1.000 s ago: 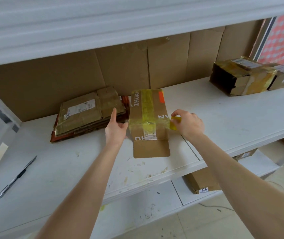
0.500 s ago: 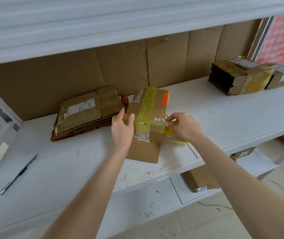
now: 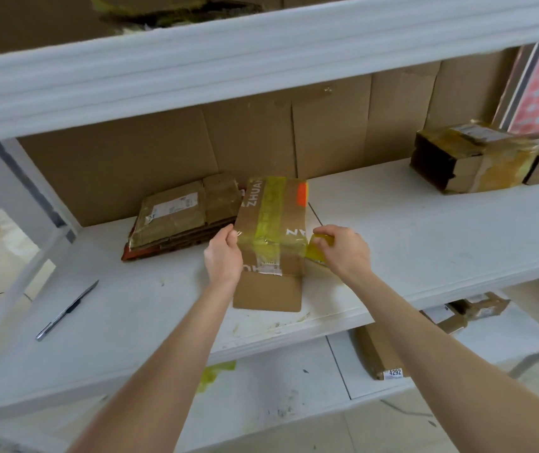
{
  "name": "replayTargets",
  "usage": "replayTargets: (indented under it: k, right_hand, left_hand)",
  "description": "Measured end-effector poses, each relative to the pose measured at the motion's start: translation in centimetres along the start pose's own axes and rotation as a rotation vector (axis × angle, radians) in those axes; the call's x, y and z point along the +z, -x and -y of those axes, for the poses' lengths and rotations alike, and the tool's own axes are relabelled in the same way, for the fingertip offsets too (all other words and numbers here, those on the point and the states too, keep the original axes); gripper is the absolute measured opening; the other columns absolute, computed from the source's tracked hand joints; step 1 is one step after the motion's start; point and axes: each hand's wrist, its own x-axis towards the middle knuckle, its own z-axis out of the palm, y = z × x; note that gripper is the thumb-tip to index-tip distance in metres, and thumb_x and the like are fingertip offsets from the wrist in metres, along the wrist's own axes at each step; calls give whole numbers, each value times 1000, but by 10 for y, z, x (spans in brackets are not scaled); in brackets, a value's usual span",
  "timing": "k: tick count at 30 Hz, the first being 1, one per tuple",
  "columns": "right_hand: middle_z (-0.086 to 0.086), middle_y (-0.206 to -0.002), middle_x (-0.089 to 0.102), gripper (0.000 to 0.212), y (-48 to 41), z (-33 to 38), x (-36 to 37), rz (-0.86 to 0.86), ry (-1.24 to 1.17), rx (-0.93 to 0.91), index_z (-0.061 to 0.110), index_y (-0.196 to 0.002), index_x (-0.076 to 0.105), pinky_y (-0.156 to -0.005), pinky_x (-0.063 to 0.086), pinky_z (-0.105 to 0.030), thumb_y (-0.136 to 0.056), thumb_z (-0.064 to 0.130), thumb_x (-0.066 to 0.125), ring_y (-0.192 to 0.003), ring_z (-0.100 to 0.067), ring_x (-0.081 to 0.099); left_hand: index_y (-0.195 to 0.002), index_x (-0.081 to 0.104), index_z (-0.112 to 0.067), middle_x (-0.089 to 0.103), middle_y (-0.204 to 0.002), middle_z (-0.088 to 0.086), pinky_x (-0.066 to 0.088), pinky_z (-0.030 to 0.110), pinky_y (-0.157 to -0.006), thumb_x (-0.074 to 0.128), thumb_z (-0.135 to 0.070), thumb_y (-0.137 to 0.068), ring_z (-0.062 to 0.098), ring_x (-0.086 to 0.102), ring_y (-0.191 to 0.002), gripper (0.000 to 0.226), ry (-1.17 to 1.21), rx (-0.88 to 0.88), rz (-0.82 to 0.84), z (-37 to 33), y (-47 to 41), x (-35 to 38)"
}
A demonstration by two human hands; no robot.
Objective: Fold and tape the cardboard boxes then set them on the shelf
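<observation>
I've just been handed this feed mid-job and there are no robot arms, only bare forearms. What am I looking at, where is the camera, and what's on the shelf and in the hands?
There is no machine here. A person works with bare hands, and the one camera sits on their head, looking forward and down, so the arms reach in from the bottom edge. The left hand grips the left edge of a cardboard box lying on the white shelf. The right hand pinches yellow tape at the box's right side. Left of it lies a stack of flattened boxes, and further left a slim cutter. Far right stand taped boxes.
</observation>
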Motion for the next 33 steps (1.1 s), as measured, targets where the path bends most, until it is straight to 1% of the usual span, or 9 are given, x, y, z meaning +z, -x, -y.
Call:
replayTargets:
  k: [3, 5, 7, 11, 16, 18, 20, 24, 33]
  right_hand:
    - [0, -116, 67, 27, -1, 4, 6, -17, 43, -9, 34, -119, 64, -96, 41, -37, -96, 32, 50, -112, -24, 56]
    - [-1, -115, 67, 28, -1, 8, 8, -22, 47, -3, 34, -121, 63, -93, 38, -36, -97, 32, 49, -112, -25, 56]
    - [-2, -114, 68, 29, -2, 10, 9, -25, 39, 13, 34, -121, 63, -91, 36, -35, -97, 30, 48, -112, -26, 56]
    - [-1, -118, 66, 32, 5, 16, 13, 1, 1, 39, 33, -121, 63, -95, 37, -37, -95, 25, 47, -114, -26, 55]
    - [-2, -117, 67, 35, 13, 29, 22, -54, 13, 74, 33, -121, 63, -93, 37, -37, -93, 21, 45, -113, -27, 55]
    - [-3, -117, 67, 35, 18, 37, 28, -70, 14, 92, 33, -120, 64, -93, 38, -37, -93, 21, 45, -112, -27, 56]
    - [-4, -114, 67, 35, 24, 44, 35, -104, 12, 123, 32, -119, 64, -93, 41, -38, -92, 21, 46, -110, -28, 57]
    - [-6, -108, 69, 35, 36, 58, 49, -191, 11, 180, 32, -117, 66, -89, 47, -37, -90, 21, 47, -102, -30, 61]
    - [-10, -109, 68, 34, 57, 96, 92, -346, 35, 345, 31, -120, 63, -92, 47, -45, -92, 25, 46, -103, -31, 60]
  left_hand:
    - [-141, 45, -14, 55, -136, 9, 43, 28, -91, 34, -20, -104, 25, 58, -111, 40, 8, -48, 39, 7, 3, -2]
    - [-146, 37, -18, 54, -136, 5, 46, 11, -62, 34, -22, -104, 7, 58, -76, 42, 49, -93, 66, 6, 2, -1]
    - [-149, 30, -20, 52, -136, 4, 36, 7, -47, 37, -23, -103, -6, 39, -61, 46, 95, -142, 67, 4, 3, 2]
    - [-151, 22, -20, 52, -135, 3, 37, 21, -68, 40, -24, -102, -3, 39, -65, 53, 86, -197, 111, 5, 7, 0]
    - [-152, 19, -18, 47, -143, 3, 40, 29, -85, 42, -23, -101, 12, 56, -94, 57, 75, -163, 168, 11, 1, -10]
    - [-152, 16, -18, 42, -147, 5, 40, 33, -94, 43, -23, -100, 24, 52, -119, 59, 76, -163, 189, 15, -4, -15]
    - [-153, 14, -18, 41, -148, 5, 39, 32, -93, 45, -22, -99, 27, 50, -124, 62, 88, -167, 219, 20, -9, -21]
    - [-152, 18, -14, 39, -149, 4, 35, 36, -106, 46, -21, -98, 26, 42, -133, 62, 66, -90, 333, 35, -16, -39]
    - [-137, 46, -15, 42, -142, 7, 44, 38, -96, 48, -14, -96, 28, 52, -119, 42, -198, 139, 269, 109, -28, -118]
